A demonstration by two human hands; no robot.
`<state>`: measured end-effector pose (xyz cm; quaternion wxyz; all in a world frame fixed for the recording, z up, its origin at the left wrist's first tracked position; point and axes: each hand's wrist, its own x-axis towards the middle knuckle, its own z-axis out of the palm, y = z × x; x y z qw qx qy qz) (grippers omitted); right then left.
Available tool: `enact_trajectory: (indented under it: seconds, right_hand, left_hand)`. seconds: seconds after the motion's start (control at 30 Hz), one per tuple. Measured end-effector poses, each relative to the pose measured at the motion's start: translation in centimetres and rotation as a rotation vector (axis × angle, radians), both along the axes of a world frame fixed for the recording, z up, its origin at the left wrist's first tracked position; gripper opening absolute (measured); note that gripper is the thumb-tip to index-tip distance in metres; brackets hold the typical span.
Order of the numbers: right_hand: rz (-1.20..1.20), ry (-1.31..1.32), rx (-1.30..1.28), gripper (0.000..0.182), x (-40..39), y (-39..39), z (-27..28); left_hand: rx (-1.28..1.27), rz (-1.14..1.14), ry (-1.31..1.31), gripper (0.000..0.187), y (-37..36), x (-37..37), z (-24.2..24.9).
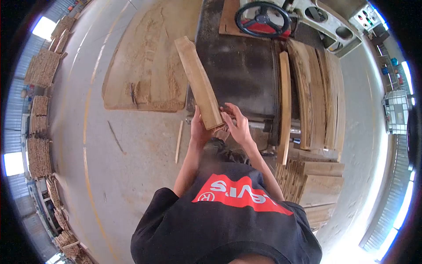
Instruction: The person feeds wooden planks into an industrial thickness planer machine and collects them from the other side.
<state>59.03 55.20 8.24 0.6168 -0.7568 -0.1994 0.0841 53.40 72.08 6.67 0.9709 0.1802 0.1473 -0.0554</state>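
One board (198,77) is grasped by the left hand (198,128); the right hand (238,125) is held with fingers bent, its grip unclear; more boards (310,94) are stacked.

This is a woodworking shop; a machine (323,20) with a black handwheel (262,19) stands at a dark metal table (239,70); sawdust (169,94) lies nearby, boards (310,97) are piled beside the table, and more wood stacks (40,157) line a corrugated wall (15,110) across a concrete floor (132,154) with painted yellow lines (86,167).
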Motion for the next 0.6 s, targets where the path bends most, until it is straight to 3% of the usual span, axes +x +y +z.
enact_trajectory:
  seconds: [0.1,0.2,0.3,0.5,0.6]
  right_hand:
    - [-0.012,0.282,-0.007,0.039,-2.0,-0.7,-0.9]
    - [0.021,0.538,0.188,0.038,-3.4,-0.8,-1.8]
    - [0.023,0.601,0.219,0.036,-4.5,-0.8,-3.3]
    - [-0.103,0.613,0.048,0.041,-6.4,-2.7,-1.0]
    - [-0.189,0.513,0.154,0.041,-7.2,-3.8,-4.9]
  left_hand:
    - [-0.011,-0.052,0.021,0.076,-0.8,-3.4,-0.8]
    - [-0.025,-0.082,0.03,0.075,-1.7,-5.7,-0.7]
    - [0.088,-0.133,0.075,0.074,-2.1,-7.1,0.0]
    - [0.248,-0.274,0.182,0.072,-3.0,-8.6,-1.2]
    - [0.25,-0.318,0.244,0.071,-3.8,-8.3,-1.3]
